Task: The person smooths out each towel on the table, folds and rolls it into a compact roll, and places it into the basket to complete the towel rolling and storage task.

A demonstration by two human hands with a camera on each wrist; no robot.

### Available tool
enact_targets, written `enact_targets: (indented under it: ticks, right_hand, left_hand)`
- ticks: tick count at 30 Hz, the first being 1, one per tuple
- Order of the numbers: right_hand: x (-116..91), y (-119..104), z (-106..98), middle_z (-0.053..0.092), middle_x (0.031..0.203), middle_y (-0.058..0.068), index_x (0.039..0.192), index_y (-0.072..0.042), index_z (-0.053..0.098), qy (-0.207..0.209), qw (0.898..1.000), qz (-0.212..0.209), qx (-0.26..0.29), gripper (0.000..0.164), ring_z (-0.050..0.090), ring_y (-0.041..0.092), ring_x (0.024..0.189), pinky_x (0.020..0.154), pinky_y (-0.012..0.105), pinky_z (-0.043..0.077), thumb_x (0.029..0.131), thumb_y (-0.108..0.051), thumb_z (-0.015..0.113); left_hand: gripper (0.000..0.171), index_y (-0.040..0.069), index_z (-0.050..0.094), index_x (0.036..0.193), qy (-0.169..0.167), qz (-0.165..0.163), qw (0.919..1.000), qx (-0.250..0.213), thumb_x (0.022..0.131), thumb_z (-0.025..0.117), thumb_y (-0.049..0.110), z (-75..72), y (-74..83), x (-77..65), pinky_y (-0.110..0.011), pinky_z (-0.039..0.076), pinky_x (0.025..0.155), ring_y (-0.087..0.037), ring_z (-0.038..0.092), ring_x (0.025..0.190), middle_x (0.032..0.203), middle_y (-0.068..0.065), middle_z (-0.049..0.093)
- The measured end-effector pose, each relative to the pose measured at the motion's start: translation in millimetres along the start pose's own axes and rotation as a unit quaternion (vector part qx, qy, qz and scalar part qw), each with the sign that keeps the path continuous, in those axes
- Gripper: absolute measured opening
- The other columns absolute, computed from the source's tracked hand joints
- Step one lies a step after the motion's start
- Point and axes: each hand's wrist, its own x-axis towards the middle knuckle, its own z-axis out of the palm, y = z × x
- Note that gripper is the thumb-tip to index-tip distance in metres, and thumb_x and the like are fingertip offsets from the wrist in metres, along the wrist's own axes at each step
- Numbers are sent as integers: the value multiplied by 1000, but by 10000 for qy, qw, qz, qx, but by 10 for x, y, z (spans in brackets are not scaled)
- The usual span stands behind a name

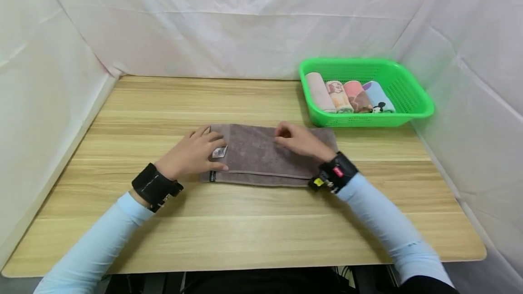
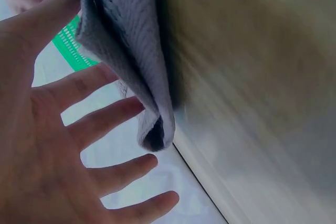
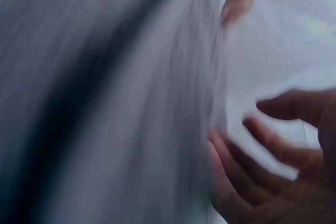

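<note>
A grey-brown towel [image 1: 253,149], folded into a long strip, lies across the middle of the table. Two layered edges show along its near side, with a white label [image 1: 219,152] at its left end. My left hand [image 1: 198,151] is at that left end, its fingers spread; in the left wrist view, fingertips touch the towel's folded edge [image 2: 139,72]. Over the right half is my right hand [image 1: 300,140], fingers loosely bent and thumb apart from the index finger. In the right wrist view its fingertips are right at the blurred towel, with nothing pinched between them.
A green plastic basket [image 1: 367,120] stands at the back right, just behind the towel's right end. Several rolled towels [image 1: 320,92] in pink, cream and blue lie inside it. White cloth walls [image 1: 245,35] enclose the wooden table [image 1: 253,235] at the back and sides.
</note>
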Motion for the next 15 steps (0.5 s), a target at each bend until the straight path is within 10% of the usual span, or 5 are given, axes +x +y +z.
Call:
enact_targets:
  ticks: [4, 10, 15]
  right_hand:
    - [-332, 246, -353, 76, 101, 3, 100, -14, 76, -175, 9823, -788, -1693, 8, 67, 19, 89, 84, 38, 53, 97, -16, 69]
    - [-626, 418, -486, 68, 135, 9, 118, -18, 79, -704, 9642, -1236, -2237, 22, 60, 31, 129, 110, 52, 46, 102, -25, 65]
    - [-630, 399, -404, 61, 115, 6, 123, -27, 78, -528, 9552, -1164, -2669, 27, 55, 20, 104, 89, 39, 49, 102, -37, 64]
  left_hand:
    - [74, 13, 58, 146, -287, -79, 9995, 64, 91, 68, 62, -54, -113, 112, -78, 26, 114, -53, 29, 151, 155, -15, 52]
    - [57, 11, 57, 147, -657, -362, 9972, 52, 106, 50, 50, -181, -293, 512, -80, 21, 114, -55, 24, 152, 162, -15, 44]
    - [64, 9, 42, 157, -727, -552, 9958, 36, 110, 35, 51, -238, -328, 865, -78, 19, 117, -54, 17, 155, 171, -16, 25]
